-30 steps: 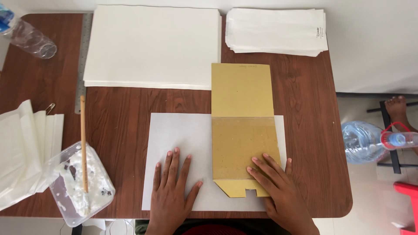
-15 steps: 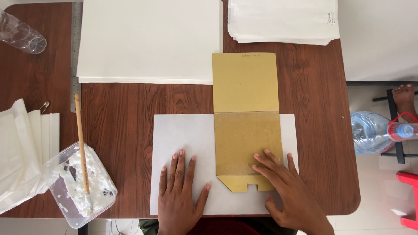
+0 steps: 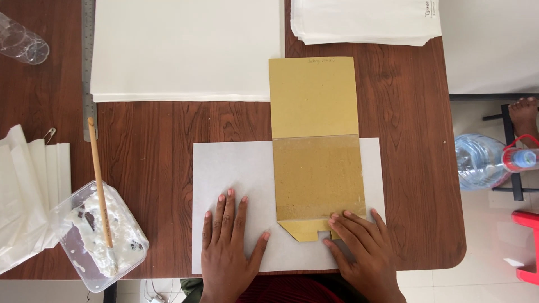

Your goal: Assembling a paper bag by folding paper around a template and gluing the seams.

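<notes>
Template: the brown cardboard template [image 3: 315, 151] lay upright down the right half of the white paper sheet [image 3: 236, 168], its top end sticking out past the sheet onto the wooden table [image 3: 157, 129], and its notched bottom tab was right at the fingertips of the right hand.
Right hand: the right hand [image 3: 365, 255] was flat, fingers spread a bit, tips pressing on that bottom tab and the sheet next to it. Not gripping anything.
Left hand: the left hand [image 3: 227, 241] lay palm down on the bare left part of the sheet, fingers apart, just beside the template but not touching it.
Glue stuff: off to the left, a clear plastic tub [image 3: 98, 238] of white paste with a wooden brush [image 3: 100, 185] leaning in it.
Other bits: a big stack of white paper [image 3: 185, 47] at the top, folded white bags [image 3: 365, 19] top right, a metal ruler [image 3: 88, 67] by the stack, and a water bottle [image 3: 480, 163] on the floor to the right.
</notes>
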